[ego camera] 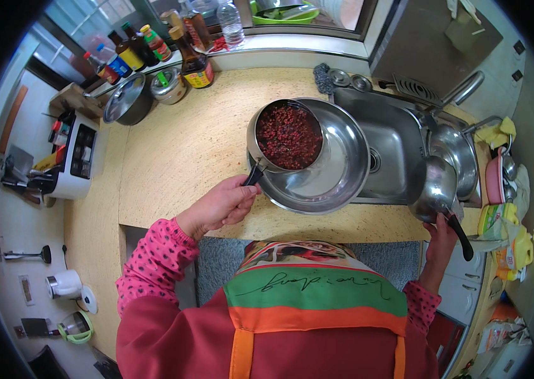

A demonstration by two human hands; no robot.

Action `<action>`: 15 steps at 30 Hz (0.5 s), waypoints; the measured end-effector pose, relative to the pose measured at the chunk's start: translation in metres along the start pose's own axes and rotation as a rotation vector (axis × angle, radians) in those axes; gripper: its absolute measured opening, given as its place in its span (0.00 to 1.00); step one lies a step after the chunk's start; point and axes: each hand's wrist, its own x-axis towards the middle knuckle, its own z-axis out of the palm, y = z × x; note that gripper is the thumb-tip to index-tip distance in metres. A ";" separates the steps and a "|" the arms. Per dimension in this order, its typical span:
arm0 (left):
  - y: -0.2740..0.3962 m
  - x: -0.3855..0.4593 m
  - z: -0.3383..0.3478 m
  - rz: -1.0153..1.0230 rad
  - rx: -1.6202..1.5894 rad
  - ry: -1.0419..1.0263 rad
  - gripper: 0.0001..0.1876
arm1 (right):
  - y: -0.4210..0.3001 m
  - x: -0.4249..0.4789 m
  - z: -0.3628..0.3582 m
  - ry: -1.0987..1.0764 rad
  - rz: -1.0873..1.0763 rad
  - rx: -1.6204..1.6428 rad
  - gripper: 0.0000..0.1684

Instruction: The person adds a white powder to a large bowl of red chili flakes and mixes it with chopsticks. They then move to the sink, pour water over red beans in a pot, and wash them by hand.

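My left hand [226, 203] grips the short black handle of a round stainless-steel pan [253, 137]. Small dark red berries or peppercorns [289, 135] in liquid fill this pan. It overlaps the left side of a wide, shallow steel basin [345, 161]; whether it rests on the basin or is held over it I cannot tell. My right hand [440, 237] holds a steel scoop [433, 187] close to its black handle. The scoop is tilted at the sink's right front, its inside hidden, partly covering a steel bowl [461, 156].
The basin overlaps the left edge of the sink [388, 137], whose tap [468, 90] is at the back right. A lidded pot [127, 102], a jar [168, 86] and a sauce bottle [196, 61] stand back left. Yellow-labelled bottles [508, 246] line the right.
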 end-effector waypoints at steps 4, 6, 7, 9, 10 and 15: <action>0.000 0.019 -0.008 -0.016 0.160 0.017 0.06 | 0.001 -0.008 -0.004 0.011 0.001 0.012 0.20; 0.001 0.026 -0.010 -0.010 0.277 0.030 0.05 | 0.003 -0.012 -0.007 0.039 0.007 0.006 0.19; 0.002 0.029 -0.011 0.011 0.373 0.065 0.06 | 0.004 -0.013 -0.008 0.047 0.012 0.004 0.20; 0.003 0.032 -0.013 0.059 0.562 0.135 0.07 | 0.006 -0.014 -0.011 0.061 0.022 -0.001 0.20; 0.001 0.035 -0.020 0.101 0.692 0.166 0.08 | 0.006 -0.014 -0.010 0.063 0.017 0.005 0.20; 0.002 0.043 -0.030 0.400 1.389 0.277 0.11 | 0.004 -0.015 -0.008 0.093 0.046 -0.013 0.20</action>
